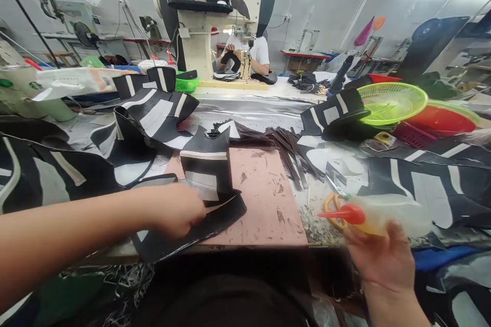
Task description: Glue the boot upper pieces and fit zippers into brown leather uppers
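Bottle [401, 209] lies sideways in right hand [385, 258], nozzle [351, 214] pointing left.

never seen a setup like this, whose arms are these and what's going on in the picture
There's no robot here: it's one picture from a camera on a person's head, looking forward and down at their own bare hands. The right hand holds a translucent bottle with a red nozzle. The left hand is at a black piece with pale patches, lying partly over a pink board; its grip is hidden. Dark strips lie beyond the board. Farther back, another person works at a sewing machine.
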Demonstrator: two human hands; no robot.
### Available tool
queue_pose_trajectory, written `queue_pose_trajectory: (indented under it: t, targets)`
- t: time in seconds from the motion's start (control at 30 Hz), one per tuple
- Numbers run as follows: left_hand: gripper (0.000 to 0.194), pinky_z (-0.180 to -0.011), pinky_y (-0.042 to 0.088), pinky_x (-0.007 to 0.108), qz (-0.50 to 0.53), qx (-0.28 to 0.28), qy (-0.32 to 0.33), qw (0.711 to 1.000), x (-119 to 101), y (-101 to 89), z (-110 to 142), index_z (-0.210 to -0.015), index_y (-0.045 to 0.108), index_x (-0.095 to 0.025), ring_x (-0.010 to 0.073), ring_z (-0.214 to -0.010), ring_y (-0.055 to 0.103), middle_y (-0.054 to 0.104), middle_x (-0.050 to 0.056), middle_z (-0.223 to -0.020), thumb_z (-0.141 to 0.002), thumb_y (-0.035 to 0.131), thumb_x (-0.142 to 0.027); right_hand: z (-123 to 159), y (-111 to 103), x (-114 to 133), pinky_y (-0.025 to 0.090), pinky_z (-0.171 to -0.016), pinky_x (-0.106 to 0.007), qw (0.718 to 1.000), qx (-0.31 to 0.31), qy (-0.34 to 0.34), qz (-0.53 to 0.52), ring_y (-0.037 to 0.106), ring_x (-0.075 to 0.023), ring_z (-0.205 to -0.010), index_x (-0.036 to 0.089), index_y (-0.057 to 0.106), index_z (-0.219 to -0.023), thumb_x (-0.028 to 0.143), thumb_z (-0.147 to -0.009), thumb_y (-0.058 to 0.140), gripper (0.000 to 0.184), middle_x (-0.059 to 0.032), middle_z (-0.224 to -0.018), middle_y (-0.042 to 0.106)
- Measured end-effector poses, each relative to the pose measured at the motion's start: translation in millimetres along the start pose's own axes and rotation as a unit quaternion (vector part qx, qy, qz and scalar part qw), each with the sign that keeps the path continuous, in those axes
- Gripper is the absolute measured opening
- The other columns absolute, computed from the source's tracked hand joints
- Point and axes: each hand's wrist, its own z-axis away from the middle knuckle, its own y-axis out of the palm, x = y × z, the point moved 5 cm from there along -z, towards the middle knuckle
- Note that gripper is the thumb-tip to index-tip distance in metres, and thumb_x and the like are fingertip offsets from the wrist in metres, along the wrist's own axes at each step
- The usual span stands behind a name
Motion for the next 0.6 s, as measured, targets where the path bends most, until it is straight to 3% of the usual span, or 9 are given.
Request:
queue_pose_trajectory:
  t: [0.1, 0.17, 0.27, 0.37, 0.5, 0.6]
  targets:
    - [0.053, -0.064, 0.046, 0.038, -0.074, -0.018, -0.138, 0.988, 9.2, -20.2, -5.9, -0.073, 0.068, -0.015, 0.0294, -0.071, 0.062, 0.067, 0.015, -0.074, -0.069, 0.047, -0.064, 0.0, 1.2, -5.0, 0.031, -0.032, -0.017, 1.0, 0.018, 0.016, -0.017, 0.036, -0.004, -0.04, 0.019, 0.059, -0.076, 0.037, -0.036, 0.083, 0.05, 0.0037, -0.069, 0.06]
    - [0.07, -0.061, 0.046, 0.038, -0.084, -0.041, -0.18, 0.979, 7.5, -26.4, -21.1, -0.073, 0.068, -0.012, 0.0307, -0.072, 0.062, 0.066, 0.017, -0.076, -0.068, 0.036, -0.074, 0.3, 5.0, -8.7, 0.031, -0.032, -0.017, 0.999, 0.031, 0.031, -0.023, 0.035, -0.0036, -0.039, 0.019, 0.059, -0.077, 0.039, -0.036, 0.083, 0.051, 0.0042, -0.068, 0.059]
    - [0.054, -0.06, 0.045, 0.036, -0.092, -0.044, -0.156, 0.982, -5.2, -25.0, -47.5, -0.079, 0.068, -0.011, 0.0289, -0.074, 0.062, 0.066, 0.017, -0.083, -0.08, 0.036, -0.055, 0.7, 8.9, -6.4, 0.03, -0.033, -0.018, 0.998, 0.055, 0.025, -0.019, 0.035, -0.0044, -0.04, 0.02, 0.059, -0.079, 0.042, -0.04, 0.082, 0.05, 0.003, -0.071, 0.06]
    - [0.029, -0.066, 0.044, 0.036, -0.116, -0.043, -0.086, 0.989, -19.4, -31.0, -60.1, -0.08, 0.068, -0.014, 0.0256, -0.075, 0.062, 0.067, 0.014, -0.086, -0.08, 0.043, -0.029, 0.6, 3.3, 3.3, 0.029, -0.033, -0.018, 0.998, 0.067, 0.0, -0.01, 0.038, -0.0059, -0.043, 0.021, 0.06, -0.08, 0.042, -0.045, 0.08, 0.045, 0.0005, -0.077, 0.061]
    - [0.016, -0.069, 0.043, 0.036, -0.115, -0.028, -0.008, 0.993, -21.9, -50.5, -53.1, -0.072, 0.066, -0.019, 0.0233, -0.071, 0.061, 0.066, 0.008, -0.078, -0.07, 0.051, -0.016, -0.7, -15.9, 11.5, 0.029, -0.034, -0.019, 0.998, 0.058, 0.008, -0.015, 0.034, -0.0051, -0.04, 0.022, 0.06, -0.081, 0.044, -0.047, 0.079, 0.044, 0.0029, -0.067, 0.056]
    - [0.01, -0.072, 0.043, 0.034, -0.049, -0.023, 0.036, 0.998, -14.5, -51.2, -44.9, -0.062, 0.063, -0.021, 0.0216, -0.069, 0.06, 0.064, 0.007, -0.071, -0.065, 0.055, -0.016, -2.7, -25.2, 12.7, 0.029, -0.034, -0.019, 0.997, 0.07, 0.002, -0.011, 0.032, -0.0046, -0.039, 0.023, 0.06, -0.085, 0.046, -0.052, 0.076, 0.043, 0.0027, -0.065, 0.056]
